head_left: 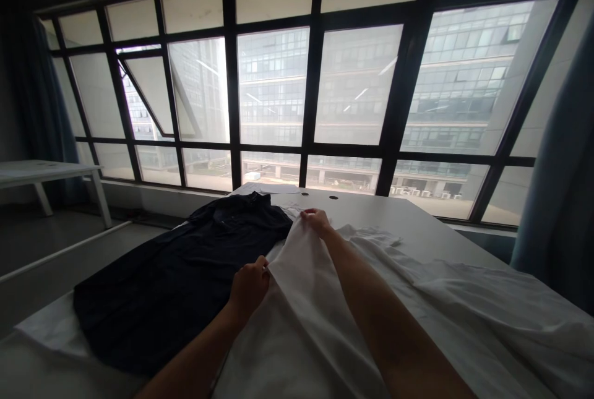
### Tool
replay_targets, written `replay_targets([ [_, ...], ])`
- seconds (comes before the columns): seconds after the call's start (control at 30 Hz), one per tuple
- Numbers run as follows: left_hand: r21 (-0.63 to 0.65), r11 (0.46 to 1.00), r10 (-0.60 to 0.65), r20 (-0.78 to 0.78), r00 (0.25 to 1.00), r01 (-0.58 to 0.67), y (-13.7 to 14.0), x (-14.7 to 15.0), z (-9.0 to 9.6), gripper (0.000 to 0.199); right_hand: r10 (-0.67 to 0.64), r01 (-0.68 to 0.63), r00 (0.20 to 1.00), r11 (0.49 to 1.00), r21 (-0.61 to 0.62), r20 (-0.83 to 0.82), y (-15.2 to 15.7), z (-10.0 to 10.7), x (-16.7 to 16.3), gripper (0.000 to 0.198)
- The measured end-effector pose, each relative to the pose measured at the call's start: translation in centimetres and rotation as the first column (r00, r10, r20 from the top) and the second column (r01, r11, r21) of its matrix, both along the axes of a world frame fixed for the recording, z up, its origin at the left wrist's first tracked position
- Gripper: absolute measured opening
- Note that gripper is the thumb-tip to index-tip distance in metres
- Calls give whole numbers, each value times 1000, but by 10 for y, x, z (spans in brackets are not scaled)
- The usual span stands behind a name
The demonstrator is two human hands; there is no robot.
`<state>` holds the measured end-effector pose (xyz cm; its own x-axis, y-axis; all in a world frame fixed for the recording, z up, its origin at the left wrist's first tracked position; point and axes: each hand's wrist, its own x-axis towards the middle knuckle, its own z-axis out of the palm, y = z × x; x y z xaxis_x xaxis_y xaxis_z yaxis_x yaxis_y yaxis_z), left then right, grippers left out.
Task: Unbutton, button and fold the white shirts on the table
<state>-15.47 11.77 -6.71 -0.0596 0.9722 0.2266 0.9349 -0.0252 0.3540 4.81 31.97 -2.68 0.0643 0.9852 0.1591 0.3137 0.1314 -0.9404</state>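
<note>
Between my hands a white cloth garment point(304, 266) is stretched, its edge raised off the table. My left hand point(250, 284) is closed, pinching that edge at the near end. Farther away, my right hand point(317, 223) pinches the same edge at its far end. The rest of the white fabric runs down toward me and spreads to the right in loose folds. Just left of my hands lies a dark navy shirt point(185, 269), flat, with its collar toward the window. Whether the white piece is a shirt I cannot tell.
The garments lie on a white table point(385, 210) with two dark round holes near its far edge. Beyond it stands a wall of black-framed windows point(273, 90), one pane tilted open. A second white table point(51, 169) is at the left, and a blue curtain point(557, 201) hangs right.
</note>
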Motion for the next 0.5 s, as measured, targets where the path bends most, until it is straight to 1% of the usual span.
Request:
replay_targets([
  [0.07, -21, 999, 32, 0, 999, -32, -1, 1, 1, 20, 19, -18, 1000, 999, 27, -20, 5, 1, -8, 42],
  [0.13, -38, 998, 49, 37, 998, -48, -2, 1, 2, 21, 73, -72, 997, 997, 32, -17, 4, 1, -12, 49],
  [0.27, -44, 999, 35, 143, 989, -29, -2, -2, 1, 25, 167, -168, 984, 986, 16, 61, -11, -3, -6, 59],
  [0.33, -45, 999, 26, 178, 984, -19, 1, -5, 1, 28, 166, -169, 979, 986, 16, 117, -28, -5, 4, 61],
  [0.4, -75, 997, 20, 170, 985, -7, 6, -8, 1, 27, 159, -170, 964, 985, 32, 213, -52, -7, 17, 59],
  [0.43, -101, 995, 14, 151, 988, 1, 9, -11, 1, 26, 164, -186, 941, 981, 47, 296, -67, -8, 24, 58],
  [0.47, -131, 991, 3, 129, 992, 14, 13, -13, 1, 24, 174, -215, 902, 975, 62, 395, -84, -9, 31, 57],
  [0.5, -164, 986, -13, 109, 994, 31, 16, -15, 2, 22, 189, -257, 846, 964, 71, 498, -101, -9, 38, 57],
])
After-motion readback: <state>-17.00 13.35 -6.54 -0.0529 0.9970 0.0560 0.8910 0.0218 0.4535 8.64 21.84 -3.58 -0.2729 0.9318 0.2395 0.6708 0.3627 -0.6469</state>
